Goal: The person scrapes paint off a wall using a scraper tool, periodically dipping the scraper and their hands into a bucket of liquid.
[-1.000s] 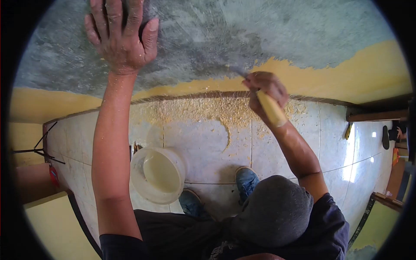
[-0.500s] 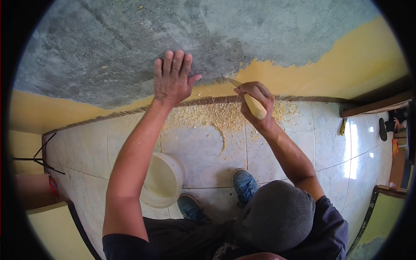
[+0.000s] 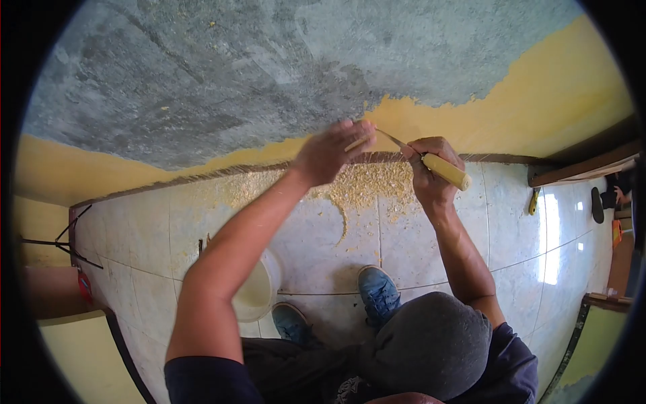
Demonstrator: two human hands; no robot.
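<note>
My right hand (image 3: 434,168) is wrapped round the yellowish handle of a scraper (image 3: 447,171), whose thin blade points up and left toward the wall. My left hand (image 3: 333,153) is just left of the blade tip, somewhat blurred, its fingers reaching toward the blade; whether they touch it is unclear. Behind both hands, the wall shows a bare grey area (image 3: 222,81) above and yellow paint (image 3: 538,87) below and to the right. Yellow flakes (image 3: 363,183) lie on the tiles along the wall's foot.
A whitish bucket (image 3: 259,286) stands on the floor, partly behind my left arm. My blue shoes (image 3: 379,293) are beside it. At the right are a wooden edge (image 3: 585,165), a small yellow tool (image 3: 533,201) and part of another person (image 3: 619,192).
My left hand has come off the upper wall, moving right and down to the blade. My right hand has shifted slightly right with the scraper, and its handle has tilted flatter.
</note>
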